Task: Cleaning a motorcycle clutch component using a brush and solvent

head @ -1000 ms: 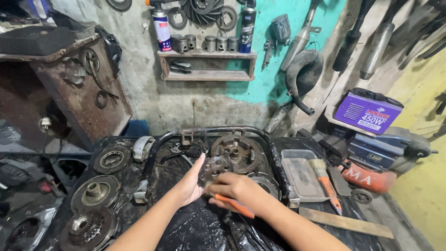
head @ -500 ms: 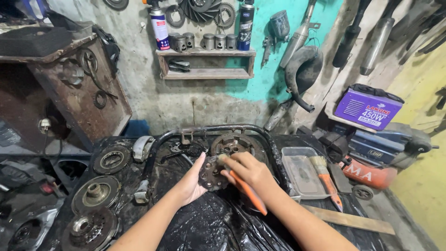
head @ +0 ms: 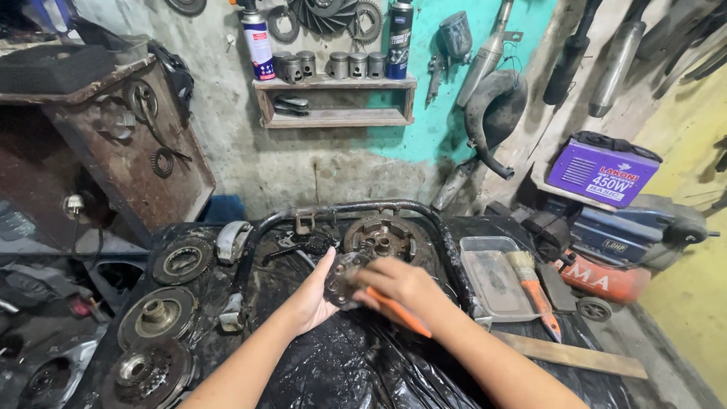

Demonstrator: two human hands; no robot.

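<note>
While both hands meet at the middle, the scene reads so:

Surface: a low work place covered with black plastic sheet point(head: 356, 371), oily and wrinkled, with a black tube frame point(head: 356, 207) bent around its far side.

Room: a small workshop; a grey and teal wall far, with a wooden shelf point(head: 337, 83) that carries spray cans point(head: 257, 42) and pistons point(head: 333, 64). Exhaust pipes point(head: 492, 106) hang at the far right. A purple welder point(head: 602, 173) stands at the right, on other machines.

Left side: three round clutch parts lie in a row, far point(head: 182, 259), middle point(head: 157, 314) and near point(head: 148, 371).

Right side: a clear tray point(head: 496, 284) with a brush point(head: 530, 284) across its right edge; a wooden strip point(head: 579, 356) lies near it.

Far middle: a clutch drum point(head: 384, 237) lies flat, just behind the hands.

Disc: a small round metal disc point(head: 341, 279) is at the middle, above the plastic sheet, between the two hands; it stands almost on edge, its face turned to the right.

Left hand: the left hand point(head: 314, 299) supports the disc from the left, fingers together and straight behind it.

Right hand: the right hand point(head: 401, 284) has fingers closed around a tool with orange handle point(head: 397, 312), tip at the disc.

Tool axis: the long axis runs from near right to far left; the handle points near right, along the forearm.
</note>
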